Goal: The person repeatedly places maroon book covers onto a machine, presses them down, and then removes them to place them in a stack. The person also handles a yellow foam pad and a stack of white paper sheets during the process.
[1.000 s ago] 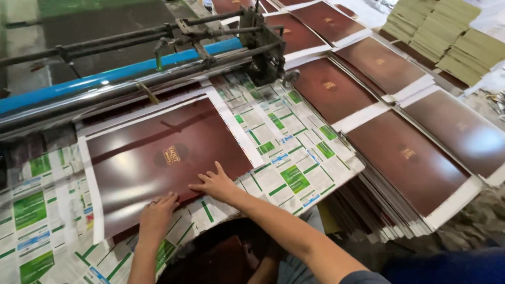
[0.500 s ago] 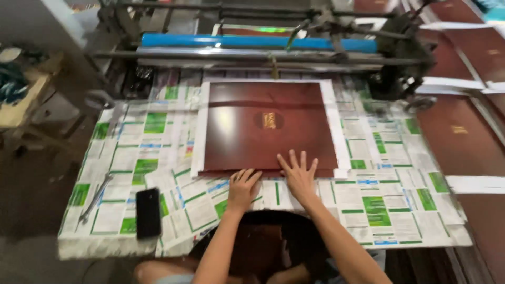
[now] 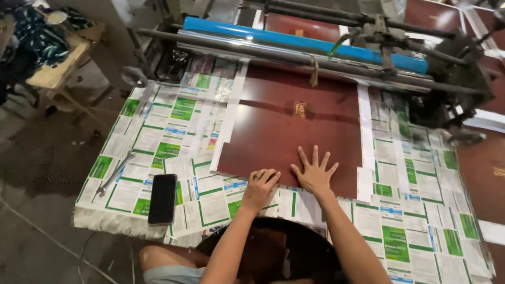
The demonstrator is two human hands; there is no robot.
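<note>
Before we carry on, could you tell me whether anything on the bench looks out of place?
A wrench and a black phone lie loose near the table's left edge. The maroon sheet sits slightly askew.

Soft, even light falls from above, bright enough over the paper-covered table (image 3: pixel 173 131). A pale sheen glares off the maroon sheet (image 3: pixel 294 137) near its upper left, and the blue roller (image 3: pixel 294 39) gleams along its length. A dark shadow band crosses the sheet under the machine bars. The floor at left sits dim. The wide lens bends the table edges outward. Detail is mildly soft all over, softest toward the corners.
</note>
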